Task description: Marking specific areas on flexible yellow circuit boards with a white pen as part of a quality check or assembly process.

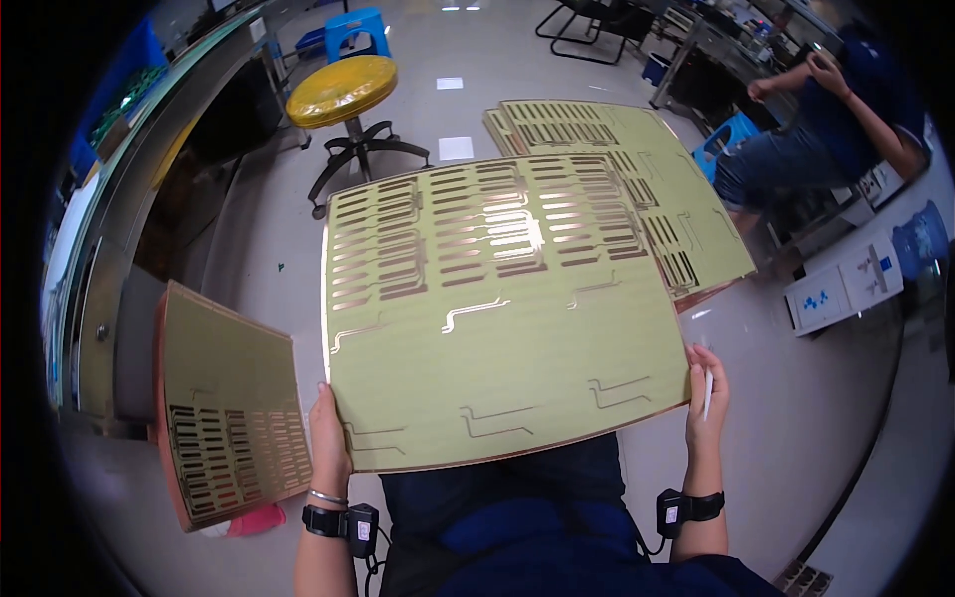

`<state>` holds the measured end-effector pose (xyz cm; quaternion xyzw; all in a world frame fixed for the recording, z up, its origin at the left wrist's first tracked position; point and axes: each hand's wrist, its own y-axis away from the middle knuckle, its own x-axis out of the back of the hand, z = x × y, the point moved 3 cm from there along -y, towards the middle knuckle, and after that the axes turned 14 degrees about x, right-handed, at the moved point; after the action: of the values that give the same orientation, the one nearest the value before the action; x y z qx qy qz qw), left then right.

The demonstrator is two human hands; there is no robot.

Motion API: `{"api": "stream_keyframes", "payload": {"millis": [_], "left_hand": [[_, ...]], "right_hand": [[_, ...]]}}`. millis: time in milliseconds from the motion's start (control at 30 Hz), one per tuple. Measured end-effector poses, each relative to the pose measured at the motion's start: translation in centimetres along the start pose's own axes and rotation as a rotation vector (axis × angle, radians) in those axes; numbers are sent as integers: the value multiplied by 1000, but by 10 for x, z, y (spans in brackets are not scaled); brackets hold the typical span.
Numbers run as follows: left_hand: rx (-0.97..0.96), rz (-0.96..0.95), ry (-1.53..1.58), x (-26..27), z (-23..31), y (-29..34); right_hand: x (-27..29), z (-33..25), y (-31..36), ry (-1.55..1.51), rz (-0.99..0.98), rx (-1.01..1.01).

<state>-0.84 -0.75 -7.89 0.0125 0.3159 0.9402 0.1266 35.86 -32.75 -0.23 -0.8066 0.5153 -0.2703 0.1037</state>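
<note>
A large pale yellow-green circuit board panel (517,358) with shiny copper traces is held out in front of me. My left hand (330,433) grips its near left edge, fingers partly hidden behind the panel. At the near right edge, my right hand (706,383) holds the same panel. A slim white stick (708,394), perhaps a pen, is also tucked in the right hand's fingers. Beyond the panel lies a stack of similar panels (696,169), partly covered by the held one. More such panels (234,368) stand tilted at my left.
A yellow round stool (343,92) on wheels stands ahead, with a blue plastic stool (358,35) behind it. A metal-edged workbench (149,199) runs along the left. At the right sits another person (816,149), near a white cabinet (846,284).
</note>
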Motion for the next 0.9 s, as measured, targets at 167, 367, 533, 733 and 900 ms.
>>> {"api": "stream_keyframes", "payload": {"millis": [167, 367, 533, 733, 900], "left_hand": [[-7, -2, 42, 6, -10, -8], [-48, 69, 25, 15, -16, -13], [-78, 78, 47, 16, -14, -10], [-122, 63, 49, 34, -20, -17], [-165, 107, 31, 62, -31, -29]], "right_hand": [[4, -11, 2, -83, 36, -40], [5, -20, 1, -302, 99, -144], [1, -24, -2, -292, 79, -183], [0, -31, -4, -315, 8, -195], [-8, -22, -2, -191, -57, -46]]}}
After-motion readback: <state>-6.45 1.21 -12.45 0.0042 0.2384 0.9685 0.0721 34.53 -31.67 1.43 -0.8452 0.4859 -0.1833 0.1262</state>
